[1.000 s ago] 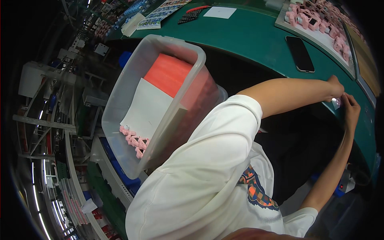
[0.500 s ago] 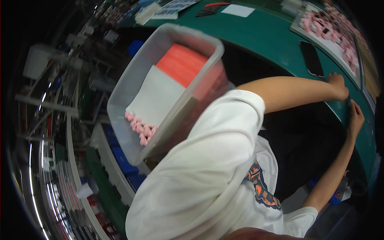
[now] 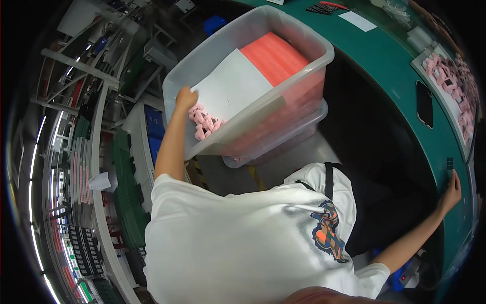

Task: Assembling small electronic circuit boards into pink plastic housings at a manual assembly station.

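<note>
My left hand (image 3: 186, 97) is over the near left corner of a translucent plastic bin (image 3: 174, 76), its fingers closed beside a white sheet (image 3: 228, 83) and several small pink parts (image 3: 203, 123). Whatever it grips is hidden by the fingers. On the far right, my right hand (image 3: 450, 193) rests at the green table (image 3: 390, 66), fingers pinched together. A small dark gridded piece (image 3: 450, 163) lies right at those fingertips; whether they grip it is unclear. Red-orange sheets (image 3: 276, 58) fill the far part of the bin.
A tray of pink parts (image 3: 450, 83) and a black phone (image 3: 424, 104) lie on the table. Another translucent bin (image 3: 304, 129) sits beneath the first. Shelving with green trays (image 3: 125, 190) stands to the left. A white card (image 3: 357, 21) lies at the table's far end.
My left hand has swung from beside the right hand at the table across to the bin. The view has shifted, and the dark gridded piece now shows by my right fingertips.
</note>
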The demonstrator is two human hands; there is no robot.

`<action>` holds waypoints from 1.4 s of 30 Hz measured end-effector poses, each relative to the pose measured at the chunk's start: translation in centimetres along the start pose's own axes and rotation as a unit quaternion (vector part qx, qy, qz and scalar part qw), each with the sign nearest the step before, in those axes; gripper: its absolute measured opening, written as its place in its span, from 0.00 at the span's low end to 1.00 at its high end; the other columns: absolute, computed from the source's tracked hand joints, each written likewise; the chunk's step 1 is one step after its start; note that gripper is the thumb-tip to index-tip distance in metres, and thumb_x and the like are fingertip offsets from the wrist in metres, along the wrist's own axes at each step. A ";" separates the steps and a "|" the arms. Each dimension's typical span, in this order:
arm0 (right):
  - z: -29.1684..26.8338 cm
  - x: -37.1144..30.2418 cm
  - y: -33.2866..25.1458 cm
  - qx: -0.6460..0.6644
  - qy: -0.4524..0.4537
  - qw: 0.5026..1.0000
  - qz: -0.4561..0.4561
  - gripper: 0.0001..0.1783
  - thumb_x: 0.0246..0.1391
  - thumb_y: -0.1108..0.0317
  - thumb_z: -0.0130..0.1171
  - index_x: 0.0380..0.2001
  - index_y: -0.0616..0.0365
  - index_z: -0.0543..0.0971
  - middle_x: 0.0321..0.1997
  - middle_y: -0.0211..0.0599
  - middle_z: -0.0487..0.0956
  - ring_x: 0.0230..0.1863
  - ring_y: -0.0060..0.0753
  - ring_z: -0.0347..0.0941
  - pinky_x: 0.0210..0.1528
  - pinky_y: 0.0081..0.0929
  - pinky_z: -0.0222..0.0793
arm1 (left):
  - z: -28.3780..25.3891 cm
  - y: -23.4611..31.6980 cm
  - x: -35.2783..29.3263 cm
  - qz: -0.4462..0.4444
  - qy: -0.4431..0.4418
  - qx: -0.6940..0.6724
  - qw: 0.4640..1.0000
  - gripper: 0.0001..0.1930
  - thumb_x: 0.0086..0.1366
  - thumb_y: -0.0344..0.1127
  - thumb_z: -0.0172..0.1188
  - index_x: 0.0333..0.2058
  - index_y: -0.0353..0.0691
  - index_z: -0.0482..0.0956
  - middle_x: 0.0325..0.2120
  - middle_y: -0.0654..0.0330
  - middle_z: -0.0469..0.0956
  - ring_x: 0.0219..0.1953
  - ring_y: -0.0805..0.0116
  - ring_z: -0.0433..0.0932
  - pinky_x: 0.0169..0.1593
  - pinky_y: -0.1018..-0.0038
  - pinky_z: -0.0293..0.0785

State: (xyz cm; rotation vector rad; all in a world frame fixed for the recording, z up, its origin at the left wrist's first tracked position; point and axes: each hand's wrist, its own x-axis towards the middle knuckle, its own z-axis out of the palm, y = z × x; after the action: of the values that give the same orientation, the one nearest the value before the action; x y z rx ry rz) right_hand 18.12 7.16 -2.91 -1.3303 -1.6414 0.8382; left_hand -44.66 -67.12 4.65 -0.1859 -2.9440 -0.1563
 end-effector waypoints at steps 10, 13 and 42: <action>-1.5 0.5 2.7 -0.003 0.025 1.000 -0.002 0.18 0.62 0.58 0.66 0.46 0.61 0.87 0.41 0.29 0.86 0.36 0.19 0.70 0.42 0.16 0.65 | 9.8 -7.2 5.8 -0.146 -0.096 0.065 0.982 0.20 0.59 0.41 0.59 0.42 0.29 0.84 0.42 0.42 0.84 0.45 0.40 0.83 0.49 0.57 0.80; -1.0 0.4 3.3 0.001 0.013 1.000 0.005 0.17 0.62 0.59 0.66 0.46 0.61 0.87 0.39 0.28 0.85 0.34 0.18 0.68 0.41 0.15 0.65 | 10.0 -8.5 6.2 -0.201 -0.067 0.031 0.977 0.21 0.57 0.41 0.61 0.45 0.33 0.84 0.44 0.43 0.84 0.48 0.45 0.83 0.51 0.59 0.79; -1.7 -0.9 1.2 0.019 0.014 0.999 -0.028 0.15 0.61 0.62 0.66 0.44 0.61 0.87 0.35 0.24 0.83 0.32 0.17 0.64 0.39 0.13 0.62 | 12.1 7.2 3.2 -0.099 -0.121 -0.099 0.983 0.39 0.58 0.48 0.68 0.60 0.26 0.67 0.57 0.37 0.71 0.52 0.41 0.77 0.57 0.57 0.74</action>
State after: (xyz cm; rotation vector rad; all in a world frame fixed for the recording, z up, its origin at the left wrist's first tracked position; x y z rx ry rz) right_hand 20.21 6.50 -3.46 -1.2584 -1.6249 0.8101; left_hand -48.95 -58.21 -5.85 0.0694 -3.1824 -0.4885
